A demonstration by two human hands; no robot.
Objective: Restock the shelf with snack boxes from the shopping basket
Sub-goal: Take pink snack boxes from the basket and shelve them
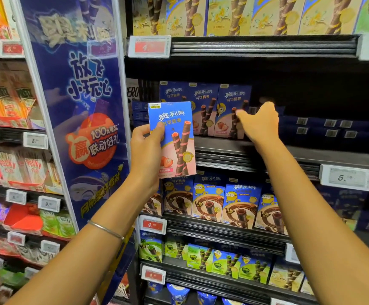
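Observation:
My left hand (146, 148) holds a blue strawberry wafer-roll snack box (174, 137) upright in front of the shelf. Behind it, on the middle shelf (256, 150), stand three matching blue strawberry boxes (205, 108) in a row. My right hand (259, 122) reaches into that shelf just right of the rightmost standing box, fingers spread and touching its edge, with nothing held. The shopping basket is out of view.
Dark space lies right of the standing boxes, with flat dark blue cartons (324, 128) further back. Yellow vanilla boxes (245, 14) fill the shelf above, chocolate boxes (223, 203) the one below. A blue promo pillar (78, 106) stands left, with Pocky shelves (14, 164) beyond.

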